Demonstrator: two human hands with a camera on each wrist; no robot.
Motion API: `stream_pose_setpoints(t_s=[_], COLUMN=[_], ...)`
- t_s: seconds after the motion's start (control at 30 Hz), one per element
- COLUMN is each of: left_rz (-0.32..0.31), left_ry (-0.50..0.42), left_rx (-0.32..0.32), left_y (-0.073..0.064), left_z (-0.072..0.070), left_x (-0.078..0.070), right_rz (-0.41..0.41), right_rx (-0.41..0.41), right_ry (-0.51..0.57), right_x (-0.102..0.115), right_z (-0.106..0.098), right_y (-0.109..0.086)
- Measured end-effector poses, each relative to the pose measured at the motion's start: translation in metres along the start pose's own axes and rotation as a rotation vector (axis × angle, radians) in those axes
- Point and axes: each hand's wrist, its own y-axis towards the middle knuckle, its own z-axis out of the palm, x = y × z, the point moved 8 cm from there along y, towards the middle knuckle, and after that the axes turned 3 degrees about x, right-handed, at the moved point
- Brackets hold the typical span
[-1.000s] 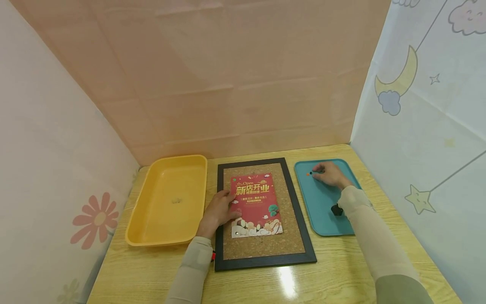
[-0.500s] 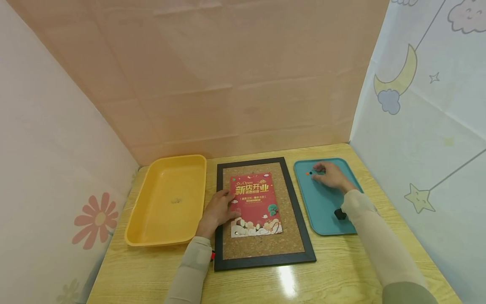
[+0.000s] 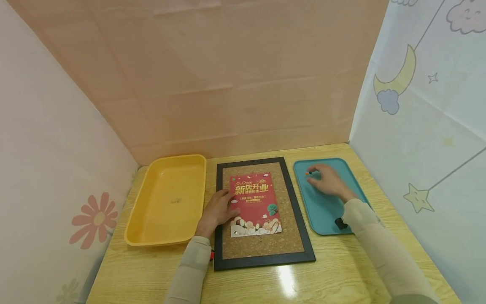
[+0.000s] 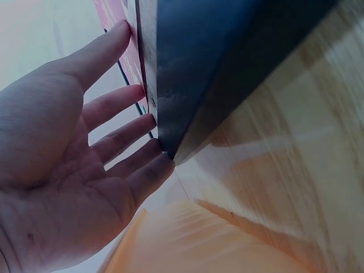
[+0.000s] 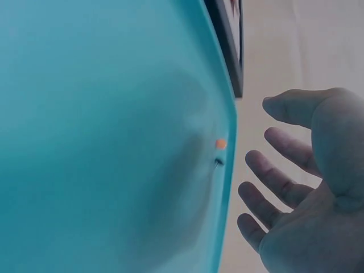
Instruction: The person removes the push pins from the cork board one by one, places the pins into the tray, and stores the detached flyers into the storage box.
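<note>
The two push-pins, one orange (image 5: pixel 220 144) and one black (image 5: pixel 219 162), lie side by side in the blue tray (image 3: pixel 326 217), just inside its far rim. The black pin's thin metal point shows in the right wrist view. The right hand (image 3: pixel 328 182) hangs over them, thumb and fingers apart in a loose curve, with nothing held between them.

The left hand (image 3: pixel 219 207) rests at the left edge of the red flyer (image 3: pixel 256 202), its fingers apart and fairly straight, its thumb over the lower part of that edge. The flyer lies flat on the cork board (image 3: pixel 262 247) inside a black frame (image 3: pixel 265 263), and a small dot (image 3: pixel 236 232) at its lower left corner looks like a pin. The yellow tub (image 3: pixel 167 181) stands to the left of the board on the tabletop (image 3: pixel 243 287).

The pins are probably very light, with hard, smooth heads that could roll or skid on the slick tray; the best hold is likely a fingertip pinch on the head, clear of the sharp point. The flyer appears thin and somewhat glossy, easy to slide or crease, so flat pressure near an edge should suit it better than a tight grip
</note>
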Motion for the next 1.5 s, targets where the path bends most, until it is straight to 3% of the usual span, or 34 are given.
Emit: stream_pose_setpoints(t_s=[0.17, 0.33, 0.67, 0.9, 1.2, 1.5], left_rz=[-0.037, -0.049, -0.041, -0.045, -0.057, -0.038], left_ry=[-0.026, 0.01, 0.0, -0.013, -0.009, 0.023], left_rx=[0.025, 0.029, 0.03, 0.029, 0.043, 0.037], left_y=[-0.003, -0.003, -0.004, -0.004, -0.004, -0.001], left_z=[-0.003, -0.003, -0.004, -0.005, -0.004, -0.004], left_x=[-0.004, -0.005, -0.007, -0.006, -0.003, -0.002], right_rz=[-0.075, -0.147, -0.28, -0.328, -0.344, -0.296], right_rx=[-0.014, -0.003, 0.071, 0.109, 0.205, 0.179], right_ry=[-0.028, -0.029, 0.011, 0.055, 0.144, 0.136], right_x=[0.031, 0.065, 0.126, 0.164, 0.198, 0.215], right_z=[0.004, 0.013, 0.047, 0.073, 0.106, 0.13], right_y=[-0.007, -0.014, -0.027, -0.036, -0.046, -0.049])
